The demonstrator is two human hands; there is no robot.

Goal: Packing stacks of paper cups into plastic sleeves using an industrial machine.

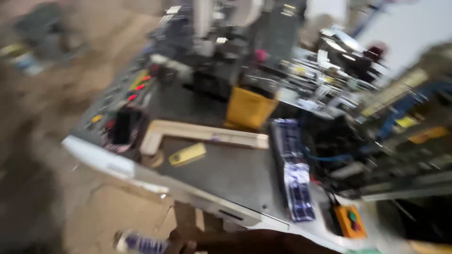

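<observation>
Neither hand is in the blurred view, so their grip cannot be told, while on the grey machine bench (235, 174) a yellow block (187, 154) lies near the front edge beside an L-shaped wooden frame (197, 133), a blue-printed strip (295, 174) running along the right edge.

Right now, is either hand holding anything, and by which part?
Cannot be told: no hand shows in the blurred head view. The yellow block and the wooden frame lie on the grey table, unheld.
</observation>
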